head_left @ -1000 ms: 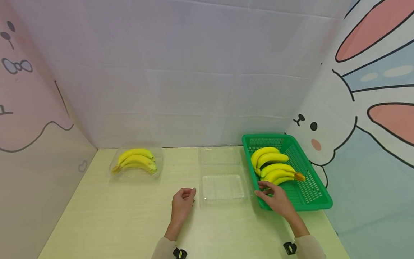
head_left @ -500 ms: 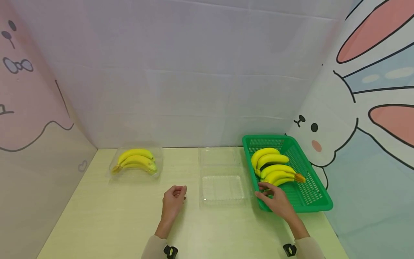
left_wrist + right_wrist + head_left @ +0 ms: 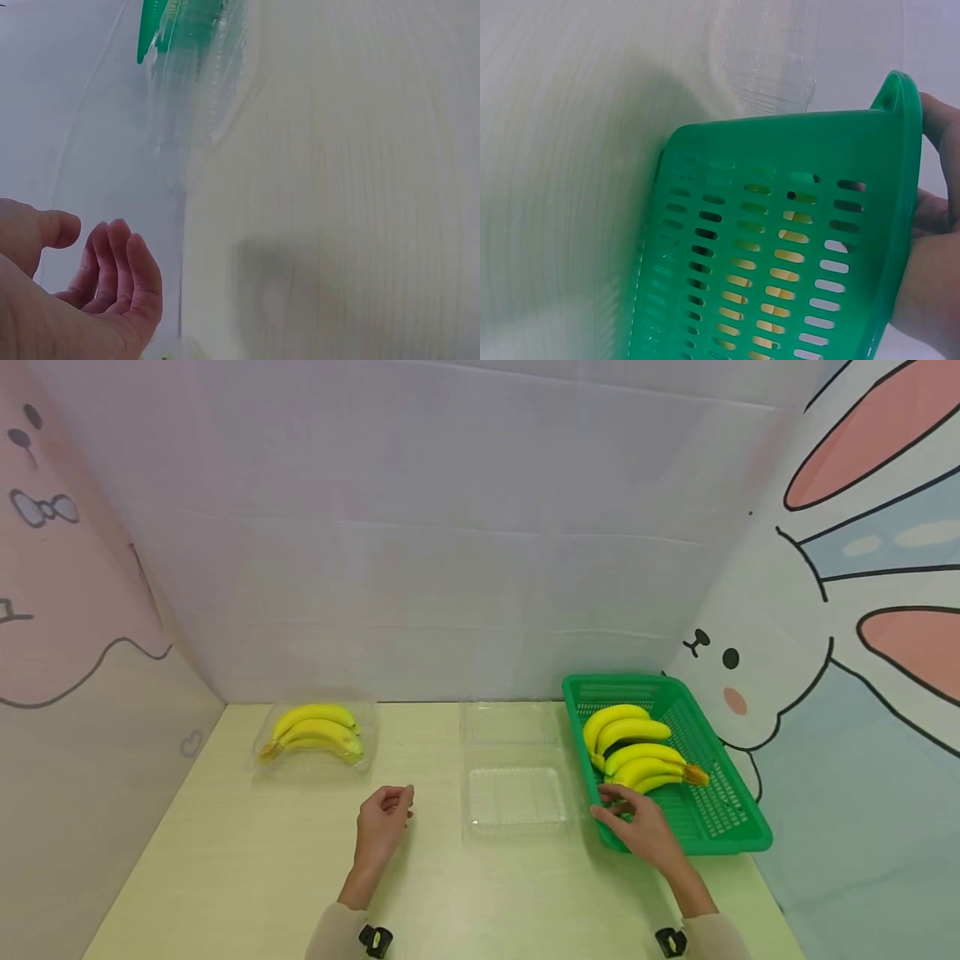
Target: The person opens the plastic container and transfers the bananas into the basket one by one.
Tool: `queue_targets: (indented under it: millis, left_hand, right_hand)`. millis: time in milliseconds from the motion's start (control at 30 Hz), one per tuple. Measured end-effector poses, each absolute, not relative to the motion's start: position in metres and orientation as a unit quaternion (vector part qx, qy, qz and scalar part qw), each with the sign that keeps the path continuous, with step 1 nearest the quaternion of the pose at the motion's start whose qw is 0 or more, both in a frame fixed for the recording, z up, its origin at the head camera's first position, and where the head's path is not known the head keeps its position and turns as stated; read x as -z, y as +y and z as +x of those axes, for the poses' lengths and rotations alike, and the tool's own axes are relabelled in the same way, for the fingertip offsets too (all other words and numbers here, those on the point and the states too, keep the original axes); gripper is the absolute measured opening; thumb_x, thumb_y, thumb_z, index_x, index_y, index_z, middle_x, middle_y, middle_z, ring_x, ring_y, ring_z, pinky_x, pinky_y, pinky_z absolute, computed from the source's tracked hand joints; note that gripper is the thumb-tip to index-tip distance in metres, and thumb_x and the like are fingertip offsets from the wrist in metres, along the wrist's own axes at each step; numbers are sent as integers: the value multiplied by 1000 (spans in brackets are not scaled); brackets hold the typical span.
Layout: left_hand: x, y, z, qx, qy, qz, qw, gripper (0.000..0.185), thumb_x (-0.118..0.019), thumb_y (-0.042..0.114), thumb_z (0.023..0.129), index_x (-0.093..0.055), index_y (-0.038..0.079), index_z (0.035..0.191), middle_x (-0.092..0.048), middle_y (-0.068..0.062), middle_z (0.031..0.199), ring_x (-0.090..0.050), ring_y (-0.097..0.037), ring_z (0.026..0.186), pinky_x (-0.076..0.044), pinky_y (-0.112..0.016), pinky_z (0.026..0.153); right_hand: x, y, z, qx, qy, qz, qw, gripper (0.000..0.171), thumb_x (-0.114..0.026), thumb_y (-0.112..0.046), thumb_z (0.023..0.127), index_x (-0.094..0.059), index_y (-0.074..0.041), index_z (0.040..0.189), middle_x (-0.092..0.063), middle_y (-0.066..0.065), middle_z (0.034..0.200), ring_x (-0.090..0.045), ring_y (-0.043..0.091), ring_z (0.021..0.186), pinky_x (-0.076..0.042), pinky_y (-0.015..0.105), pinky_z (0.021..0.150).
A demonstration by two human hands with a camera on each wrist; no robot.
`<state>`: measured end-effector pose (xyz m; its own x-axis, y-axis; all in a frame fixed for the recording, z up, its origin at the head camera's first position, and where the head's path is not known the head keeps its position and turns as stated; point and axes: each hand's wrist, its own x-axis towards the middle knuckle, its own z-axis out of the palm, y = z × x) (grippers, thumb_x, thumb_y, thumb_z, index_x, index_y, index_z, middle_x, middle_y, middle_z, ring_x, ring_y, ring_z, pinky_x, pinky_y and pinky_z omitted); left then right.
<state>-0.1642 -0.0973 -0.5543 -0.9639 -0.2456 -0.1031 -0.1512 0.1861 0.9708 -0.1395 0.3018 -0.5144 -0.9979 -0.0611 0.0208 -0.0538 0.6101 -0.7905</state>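
Observation:
My left hand [image 3: 381, 828] hovers over the table left of a clear plastic clamshell box [image 3: 517, 795], its fingers loosely curled and holding nothing. In the left wrist view, a gap shows between its thumb and fingertips [image 3: 118, 234]. My right hand [image 3: 643, 831] is over the near left corner of a green basket [image 3: 716, 842], loosely bent beside the rim and close to the front bananas [image 3: 647, 768]. The right wrist view has the basket's slotted wall hiding part of that hand [image 3: 930, 281]; whether it touches the rim or fruit is unclear. Another banana bunch [image 3: 624, 729] lies behind.
At the back left stands a clear box [image 3: 367, 760] containing a bunch of bananas [image 3: 318, 733]. The clamshell lies unfolded left of the basket. A white cloth wall [image 3: 420, 568] closes off the back of the table [image 3: 225, 877], and printed panels flank it.
My left hand has moved left, away from the unfolded clamshell box. My right hand stays at the basket corner, and the bananas lie as before.

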Motion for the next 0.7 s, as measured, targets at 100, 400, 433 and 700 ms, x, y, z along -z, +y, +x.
queue_targets:
  millis: [100, 400, 433, 700]
  left_hand:
    - [554, -103, -165, 623, -770, 128, 44, 29, -64, 23, 103, -69, -5, 108, -72, -24, 96, -71, -38, 85, -55, -21, 61]
    - [551, -119, -167, 614, -776, 136, 52, 34, -62, 26, 105, -69, -7, 111, -72, -24, 99, -72, -36, 85, -55, -21, 62]
    - [551, -120, -167, 614, -776, 139, 52, 35, -62, 27, 105, -70, -6, 110, -72, -24, 99, -72, -35, 85, -55, -20, 63]
    - [550, -129, -172, 608, -779, 142, 54, 42, -60, 34, 105, -69, -7, 108, -72, -23, 97, -71, -31, 82, -56, -21, 62]
  right_hand:
    - [514, 302, -139, 441, 897, -30, 4, 42, -73, -18, 97, -63, 0, 134, -67, 14, 117, -67, 28, 96, -56, 29, 70]
    - [513, 300, -139, 439, 898, -27, 6, 42, -73, -19, 97, -63, -1, 134, -67, 13, 118, -66, 29, 97, -56, 28, 71]
    - [513, 300, -139, 439, 898, -27, 6, 42, -73, -19, 97, -63, -1, 134, -67, 13, 118, -66, 29, 97, -56, 29, 71]
    - [514, 301, -138, 445, 895, -28, 3, 42, -73, -18, 97, -64, -1, 134, -67, 13, 118, -66, 29, 96, -56, 28, 71]
